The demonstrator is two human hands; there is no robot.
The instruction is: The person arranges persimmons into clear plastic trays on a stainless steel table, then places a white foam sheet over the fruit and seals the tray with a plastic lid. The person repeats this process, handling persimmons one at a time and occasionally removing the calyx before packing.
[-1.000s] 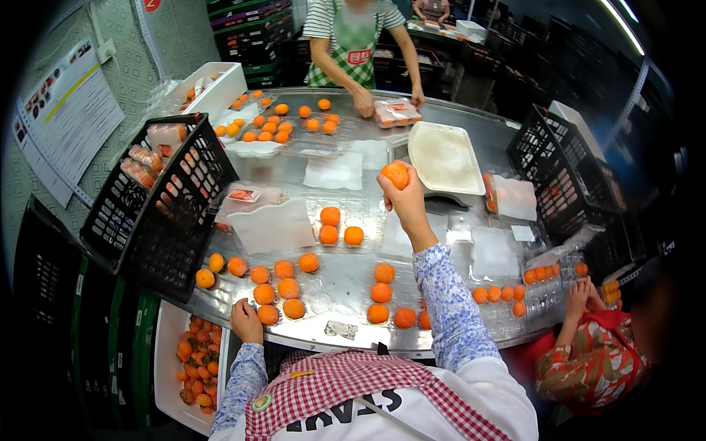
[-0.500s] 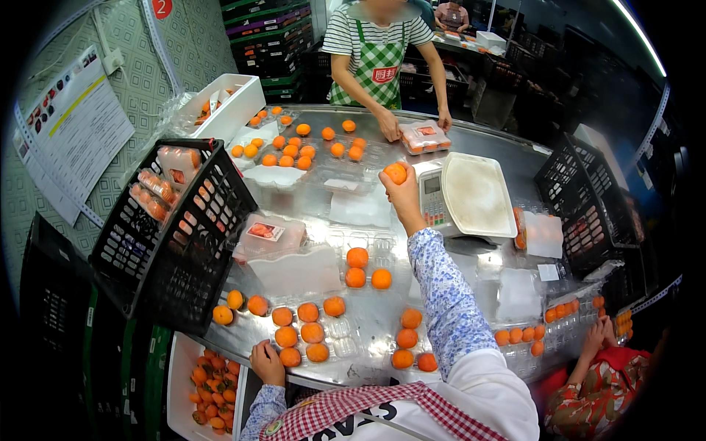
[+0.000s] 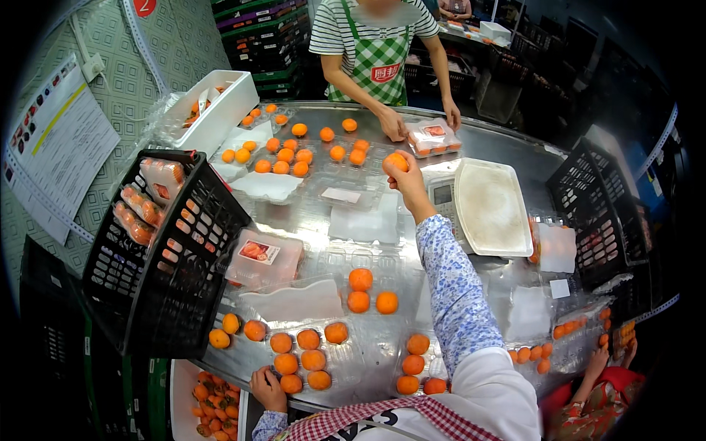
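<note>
My right hand (image 3: 406, 178) grips an orange persimmon (image 3: 395, 162), raised over the middle of the steel table (image 3: 375, 231), just left of a scale with a pale pan (image 3: 493, 206). My left hand (image 3: 268, 391) rests at the near table edge with its fingers apart and nothing visible in them, beside a clear punnet of persimmons (image 3: 313, 359). To its right, more persimmons (image 3: 413, 364) sit in punnets. Farther in are a part-filled punnet (image 3: 359, 279), a closed labelled pack (image 3: 261, 256), white pads (image 3: 362, 220) and loose-looking persimmons (image 3: 231, 323) at the left.
A black crate of packs (image 3: 158, 287) stands left; another crate (image 3: 603, 228) right. A white bin of persimmons (image 3: 215, 403) is below left; a white box (image 3: 206, 136) is behind. A co-worker (image 3: 368, 73) opposite holds a pack (image 3: 434, 138). Another person's hands (image 3: 596, 367) are lower right.
The view has shifted. My right hand, still holding the persimmon, has moved farther forward, away from me. My left hand has stayed by the edge. The co-worker's pack has moved slightly.
</note>
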